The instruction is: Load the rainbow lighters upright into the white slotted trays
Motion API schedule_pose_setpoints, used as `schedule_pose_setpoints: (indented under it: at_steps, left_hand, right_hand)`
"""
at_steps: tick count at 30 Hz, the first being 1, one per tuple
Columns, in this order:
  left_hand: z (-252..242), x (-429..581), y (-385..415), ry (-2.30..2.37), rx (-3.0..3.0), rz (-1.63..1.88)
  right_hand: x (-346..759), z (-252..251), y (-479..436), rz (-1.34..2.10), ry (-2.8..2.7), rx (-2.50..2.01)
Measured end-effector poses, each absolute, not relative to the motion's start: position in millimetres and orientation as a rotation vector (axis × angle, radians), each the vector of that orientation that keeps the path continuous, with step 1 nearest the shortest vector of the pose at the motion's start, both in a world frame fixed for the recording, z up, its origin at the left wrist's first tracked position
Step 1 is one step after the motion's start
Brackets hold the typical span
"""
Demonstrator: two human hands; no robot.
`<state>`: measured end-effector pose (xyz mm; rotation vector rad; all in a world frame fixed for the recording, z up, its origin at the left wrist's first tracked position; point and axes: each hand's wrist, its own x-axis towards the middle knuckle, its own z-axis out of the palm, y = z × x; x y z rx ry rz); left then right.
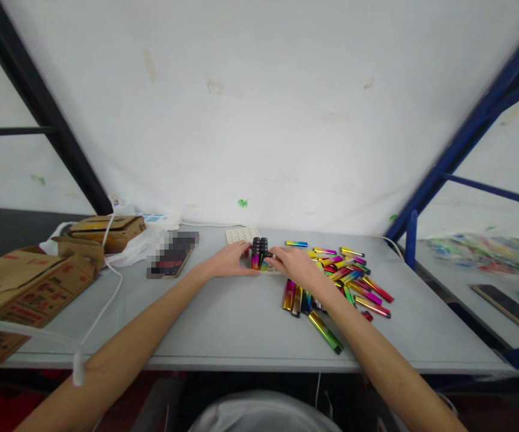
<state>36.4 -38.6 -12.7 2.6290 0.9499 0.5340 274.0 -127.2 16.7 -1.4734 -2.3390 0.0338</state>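
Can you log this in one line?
left hand: beside upright black-topped metallic cylinders; right hand: at their right; nearby: loose multicoloured metallic sticks

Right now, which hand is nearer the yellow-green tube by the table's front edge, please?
Right. The right hand is beyond the tube, slightly left; the left hand is farther left.

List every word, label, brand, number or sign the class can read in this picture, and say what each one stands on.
None can be read for certain.
Large carton: dark and red print, too blurred to read.
Small carton: no legible lettering.
Phone: pixelated, nothing readable.
Wall: a green mark, not recognisable as lettering.
Shiny coloured pieces: too small to tell.
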Motion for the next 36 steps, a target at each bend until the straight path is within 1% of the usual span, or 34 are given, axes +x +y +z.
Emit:
schedule_pose_setpoints:
  at_steps: [3,12,17,21,26,31,36]
  left_hand:
    - [-14,36,-38,0.969,2.633,0.525]
    - [-20,34,-33,0.961,2.621,0.554]
    - [-17,35,-34,0.953,2.615,0.545]
    - [-17,35,-35,0.954,2.607,0.547]
    - [-15,35,-37,0.949,2.619,0.549]
    - [-15,36,-37,0.965,2.629,0.549]
    - [-16,36,-37,0.967,2.627,0.531]
  right_hand:
    - [272,15,-124,0.018,-2.336,-1.514]
    - [293,17,-118,0.141,-2.333,-1.37]
    - [341,22,-98,0.097,-2.158,-1.572]
    - [375,7,-70,0.01,-2.17,-1.791]
    - [385,-10,-37,-0.042,-2.267,-1.883]
    - [381,-4,-23,0.146,-2.128,-1.762]
    - [377,9,-37,0.603,-1.639,-1.46]
